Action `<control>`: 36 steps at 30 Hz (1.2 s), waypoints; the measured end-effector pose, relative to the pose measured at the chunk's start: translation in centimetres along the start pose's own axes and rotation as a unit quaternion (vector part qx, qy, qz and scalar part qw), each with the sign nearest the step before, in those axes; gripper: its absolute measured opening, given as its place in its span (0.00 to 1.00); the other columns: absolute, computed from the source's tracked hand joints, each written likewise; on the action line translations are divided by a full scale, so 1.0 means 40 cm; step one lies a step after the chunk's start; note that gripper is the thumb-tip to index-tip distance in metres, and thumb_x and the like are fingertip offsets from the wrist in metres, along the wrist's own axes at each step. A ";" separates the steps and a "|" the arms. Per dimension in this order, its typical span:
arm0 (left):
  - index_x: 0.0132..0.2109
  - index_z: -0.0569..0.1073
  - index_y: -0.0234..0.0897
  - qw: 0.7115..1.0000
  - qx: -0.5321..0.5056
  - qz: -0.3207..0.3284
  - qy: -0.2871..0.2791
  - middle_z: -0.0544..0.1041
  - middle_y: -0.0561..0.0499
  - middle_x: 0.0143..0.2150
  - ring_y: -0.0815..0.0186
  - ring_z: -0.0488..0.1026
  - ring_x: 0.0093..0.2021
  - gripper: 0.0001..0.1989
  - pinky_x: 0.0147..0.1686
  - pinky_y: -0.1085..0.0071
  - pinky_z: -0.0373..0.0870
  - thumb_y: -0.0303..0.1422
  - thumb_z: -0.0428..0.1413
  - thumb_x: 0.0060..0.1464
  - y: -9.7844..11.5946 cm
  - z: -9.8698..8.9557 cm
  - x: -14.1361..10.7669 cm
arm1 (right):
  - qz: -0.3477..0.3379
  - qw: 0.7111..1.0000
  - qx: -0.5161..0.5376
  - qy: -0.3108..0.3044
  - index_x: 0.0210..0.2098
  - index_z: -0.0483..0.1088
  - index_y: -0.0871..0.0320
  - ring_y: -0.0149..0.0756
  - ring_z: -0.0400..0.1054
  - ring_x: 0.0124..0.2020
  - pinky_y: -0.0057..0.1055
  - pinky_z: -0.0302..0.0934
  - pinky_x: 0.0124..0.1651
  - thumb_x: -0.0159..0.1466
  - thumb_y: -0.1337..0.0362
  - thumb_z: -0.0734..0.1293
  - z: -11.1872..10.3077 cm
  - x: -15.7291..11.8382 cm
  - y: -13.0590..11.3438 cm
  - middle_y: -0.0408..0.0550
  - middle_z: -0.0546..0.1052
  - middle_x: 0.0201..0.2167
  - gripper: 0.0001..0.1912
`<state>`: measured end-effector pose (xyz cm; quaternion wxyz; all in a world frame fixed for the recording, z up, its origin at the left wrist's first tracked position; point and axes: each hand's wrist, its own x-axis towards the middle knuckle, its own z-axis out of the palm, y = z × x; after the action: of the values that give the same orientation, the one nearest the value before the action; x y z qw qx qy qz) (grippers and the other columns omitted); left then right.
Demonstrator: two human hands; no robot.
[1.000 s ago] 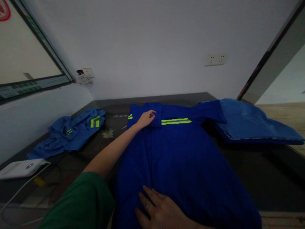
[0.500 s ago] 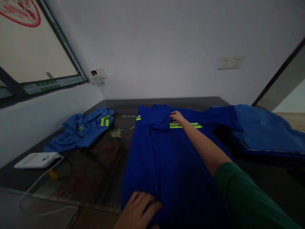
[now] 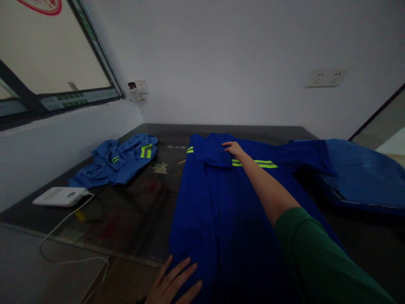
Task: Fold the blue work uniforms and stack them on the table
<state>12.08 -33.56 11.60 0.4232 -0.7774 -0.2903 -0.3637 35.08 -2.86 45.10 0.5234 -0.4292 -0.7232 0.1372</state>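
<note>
A dark blue garment (image 3: pixel 234 202) with yellow-green reflective strips lies spread over the table, its collar toward the wall. One sleeve is folded inward across the chest; the other stretches out to the right. My left hand (image 3: pixel 177 280) rests with fingers spread on the garment's lower left edge and holds nothing. My right hand (image 3: pixel 233 148) reaches over the chest near the collar, touching the folded part. Its fingers look stretched out; nothing hangs from them.
A crumpled lighter blue garment (image 3: pixel 122 160) lies at the left on the dark table (image 3: pixel 136 211). Nearer sits a white device (image 3: pixel 60 196) with a white cable (image 3: pixel 52 232). Folded blue cloth (image 3: pixel 363 173) is piled at the right. Wall sockets (image 3: pixel 327 78) are behind.
The view has shifted, so the scene sits further right. My left hand has moved toward the garment's left edge and its fingers are more spread. My right hand has moved slightly toward the collar.
</note>
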 end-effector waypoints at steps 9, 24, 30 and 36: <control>0.67 0.56 0.51 0.994 -0.102 -0.010 0.048 0.75 0.52 0.55 0.67 0.71 0.57 0.24 0.63 0.61 0.58 0.33 0.45 0.66 0.012 0.047 -0.031 | -0.110 0.977 -0.146 0.108 0.55 0.70 0.64 0.37 0.63 0.59 0.32 0.52 0.63 0.54 0.80 0.59 -0.160 0.035 -0.009 0.51 0.72 0.57 0.30; 0.65 0.61 0.46 0.996 -0.041 -0.027 -0.077 0.68 0.48 0.62 0.60 0.60 0.64 0.29 0.64 0.53 0.54 0.23 0.47 0.58 0.133 -0.001 0.053 | -0.064 0.972 -0.207 0.095 0.47 0.76 0.61 0.39 0.70 0.51 0.32 0.60 0.57 0.54 0.74 0.68 -0.138 -0.026 0.165 0.52 0.77 0.48 0.20; 0.65 0.60 0.40 0.993 -0.113 -0.008 -0.024 0.67 0.41 0.62 0.56 0.60 0.65 0.24 0.64 0.47 0.51 0.40 0.41 0.66 0.123 -0.009 0.053 | -0.082 0.957 -0.239 0.146 0.53 0.72 0.61 0.42 0.64 0.58 0.37 0.55 0.61 0.60 0.76 0.59 -0.162 -0.023 0.136 0.55 0.73 0.54 0.24; 0.64 0.63 0.44 0.996 -0.082 0.004 0.033 0.72 0.46 0.59 0.60 0.63 0.63 0.21 0.65 0.48 0.47 0.33 0.44 0.66 0.131 0.020 0.045 | -0.063 0.951 -0.265 0.148 0.52 0.73 0.63 0.45 0.66 0.55 0.39 0.58 0.59 0.59 0.76 0.60 -0.148 -0.046 0.156 0.57 0.75 0.52 0.23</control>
<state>17.34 -35.08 10.41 0.3688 -0.7984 -0.2418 -0.4099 43.41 -2.05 42.32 0.4991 -0.5213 -0.6739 -0.1581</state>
